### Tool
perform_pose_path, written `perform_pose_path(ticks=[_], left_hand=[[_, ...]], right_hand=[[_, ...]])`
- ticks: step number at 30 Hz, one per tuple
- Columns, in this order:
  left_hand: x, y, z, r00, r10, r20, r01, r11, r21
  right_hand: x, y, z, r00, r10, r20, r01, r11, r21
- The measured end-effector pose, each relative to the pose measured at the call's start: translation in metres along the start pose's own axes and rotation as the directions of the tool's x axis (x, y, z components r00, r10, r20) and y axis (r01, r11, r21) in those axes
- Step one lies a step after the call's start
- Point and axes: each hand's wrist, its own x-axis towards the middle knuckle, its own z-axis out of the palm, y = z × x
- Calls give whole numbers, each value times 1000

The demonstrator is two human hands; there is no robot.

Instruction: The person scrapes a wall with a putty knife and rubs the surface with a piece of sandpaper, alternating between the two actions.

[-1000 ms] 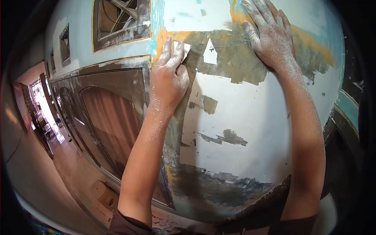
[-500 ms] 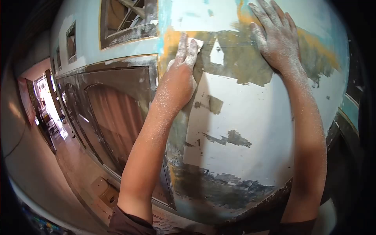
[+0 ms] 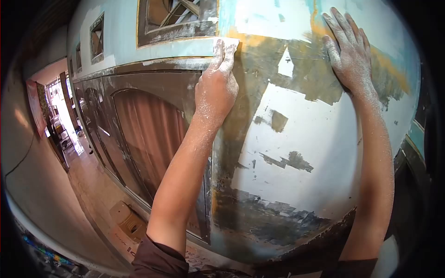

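My left hand, coated in white dust, presses a small white sheet against the wall corner, with two fingers stretched over it. The sheet sits partly hidden beneath the fingers. My right hand, dusty too, lies flat on the wall near the top right, fingers spread and nothing held. Between and below the hands, the wall shows white patches, grey-green bare areas and an orange-yellow band.
Left of the corner are a brown panelled door with a reddish curtain and a framed opening. A brown plastic stool stands on the corridor floor, which runs to a bright doorway.
The view has shifted, so the wall appears further right. My left hand has moved left relative to the wall with the sheet, onto the corner edge. My right hand stays flat on the wall.
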Motion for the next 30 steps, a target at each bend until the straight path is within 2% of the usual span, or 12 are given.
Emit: perform_pose_path(ticks=[5,8,11,13,17,18,21,23,25,27,29,30], left_hand=[[10,-19,3,999,33,-15,-34,999,-23],[14,-18,-1,993,-58,106,54,998,43],[12,-20,-1,995,-26,95,23,999,41],[12,-24,0,996,-21,82,19,999,27],[14,-31,7,999,18,42,-18,1000,4],[16,-30,8,999,43,20,-43,999,16],[18,-23,6,999,37,11,-37,998,-49],[19,-25,9,998,65,-7,-65,996,-54],[19,-27,9,996,90,-19,-91,995,-48],[21,-30,11,995,93,-33,-95,993,-64],[23,-31,12,995,91,-29,-93,994,-51],[23,-29,12,996,85,-30,-86,995,-41]], right_hand=[[12,-2,-1,994,3,113,11,992,-123],[25,-1,12,998,-27,62,31,997,-74],[36,-9,17,996,-37,82,48,989,-140],[32,-11,27,999,-33,-33,30,995,-95],[32,-13,25,998,-10,-62,8,999,-46],[45,-49,-39,976,99,195,-131,978,161],[43,-58,-46,978,128,162,-157,971,178],[38,-34,-12,981,118,152,-142,977,162],[29,-12,23,997,60,48,-52,986,-157],[34,-26,0,999,28,-44,-31,996,-83],[42,-53,-43,977,148,154,-182,953,241],[40,-57,-44,982,147,122,-171,961,217]])
